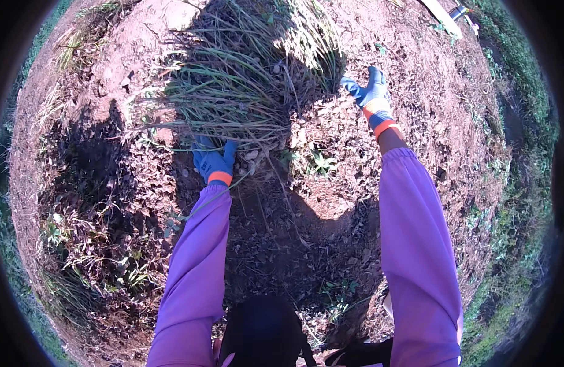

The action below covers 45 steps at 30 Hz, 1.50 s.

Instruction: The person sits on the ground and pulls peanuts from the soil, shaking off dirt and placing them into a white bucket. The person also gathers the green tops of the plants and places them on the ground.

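A large heap of pulled plants with long green stems (227, 91) lies on the soil in front of me, and a few pale pods show at its near edge. My left hand (214, 160), in a blue glove with an orange cuff, is at the heap's near left edge. Its fingers go under the stems, so whether they grip any is hidden. To the right of the heap, my right hand (370, 94) is raised in a matching glove, fingers apart, holding nothing. Purple sleeves cover both forearms.
Dry leaf litter and reddish soil surround the heap. A small leafy plant (324, 163) grows between the hands. More cut stems (68, 293) lie at lower left. At top right are a white board-like object (442, 18) and a dark cylindrical item (458, 12). Green vegetation borders the ground.
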Tool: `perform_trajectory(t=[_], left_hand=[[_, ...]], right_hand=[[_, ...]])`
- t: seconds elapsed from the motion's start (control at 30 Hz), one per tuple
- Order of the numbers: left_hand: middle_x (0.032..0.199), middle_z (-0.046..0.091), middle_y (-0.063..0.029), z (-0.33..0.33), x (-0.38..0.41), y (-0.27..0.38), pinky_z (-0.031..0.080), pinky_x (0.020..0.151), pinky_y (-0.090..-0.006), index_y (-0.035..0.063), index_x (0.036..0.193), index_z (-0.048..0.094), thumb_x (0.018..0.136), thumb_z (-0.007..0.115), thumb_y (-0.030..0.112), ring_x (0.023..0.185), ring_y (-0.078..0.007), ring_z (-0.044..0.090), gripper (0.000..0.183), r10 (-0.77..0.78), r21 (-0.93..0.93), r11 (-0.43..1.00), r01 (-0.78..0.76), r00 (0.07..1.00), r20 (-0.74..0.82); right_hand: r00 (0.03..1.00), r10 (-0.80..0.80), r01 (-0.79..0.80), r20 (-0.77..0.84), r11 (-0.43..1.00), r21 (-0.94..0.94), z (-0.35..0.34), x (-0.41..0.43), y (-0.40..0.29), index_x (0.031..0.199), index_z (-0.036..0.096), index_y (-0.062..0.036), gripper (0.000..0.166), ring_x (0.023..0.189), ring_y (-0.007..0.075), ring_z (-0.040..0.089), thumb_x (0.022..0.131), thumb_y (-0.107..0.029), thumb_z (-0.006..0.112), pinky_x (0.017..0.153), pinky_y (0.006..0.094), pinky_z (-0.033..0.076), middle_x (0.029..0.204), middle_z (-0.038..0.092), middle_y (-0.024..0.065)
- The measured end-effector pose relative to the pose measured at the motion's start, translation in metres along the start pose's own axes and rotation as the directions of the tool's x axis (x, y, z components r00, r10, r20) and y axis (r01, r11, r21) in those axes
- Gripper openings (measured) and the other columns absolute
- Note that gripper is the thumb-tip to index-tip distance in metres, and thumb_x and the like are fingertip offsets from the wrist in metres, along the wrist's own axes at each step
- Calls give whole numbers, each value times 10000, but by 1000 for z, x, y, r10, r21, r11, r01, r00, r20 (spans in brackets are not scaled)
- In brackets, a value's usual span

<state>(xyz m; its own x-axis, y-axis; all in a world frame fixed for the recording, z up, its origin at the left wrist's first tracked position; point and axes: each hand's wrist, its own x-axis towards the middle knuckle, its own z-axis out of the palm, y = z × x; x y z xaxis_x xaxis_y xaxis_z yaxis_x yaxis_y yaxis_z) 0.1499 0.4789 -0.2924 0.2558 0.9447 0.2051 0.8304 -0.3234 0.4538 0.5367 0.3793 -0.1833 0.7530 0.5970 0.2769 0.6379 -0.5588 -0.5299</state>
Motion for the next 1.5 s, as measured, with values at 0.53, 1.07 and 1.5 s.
perform_trajectory(t=[0.53,1.07,1.5], left_hand=[[1327,405,-220,-12,2,-10,280,1012,-479,-4,1298,410,732,653,467,1219,-389,380,776,125,-264,950,-169,976,-178],[1138,578,-117,4,-60,9,494,832,-349,-4,1168,524,793,618,-12,997,-199,564,387,41,-918,-36,394,919,393],[1137,576,-120,-91,-241,-2,494,827,-345,-10,1162,526,811,603,1,996,-197,564,360,187,-657,309,688,633,751]], right_hand=[[900,-192,230,391,972,-54,143,61,-143,1182,540,-38,734,917,369,596,787,-653,480,789,406,462,1057,614,211],[729,-287,315,622,947,68,34,-148,-175,1123,572,-122,497,1055,346,538,846,-519,456,913,464,411,1037,632,160],[612,-267,354,745,934,43,-113,-311,-117,1006,567,-97,365,851,347,591,874,-426,479,922,433,402,821,653,126]])
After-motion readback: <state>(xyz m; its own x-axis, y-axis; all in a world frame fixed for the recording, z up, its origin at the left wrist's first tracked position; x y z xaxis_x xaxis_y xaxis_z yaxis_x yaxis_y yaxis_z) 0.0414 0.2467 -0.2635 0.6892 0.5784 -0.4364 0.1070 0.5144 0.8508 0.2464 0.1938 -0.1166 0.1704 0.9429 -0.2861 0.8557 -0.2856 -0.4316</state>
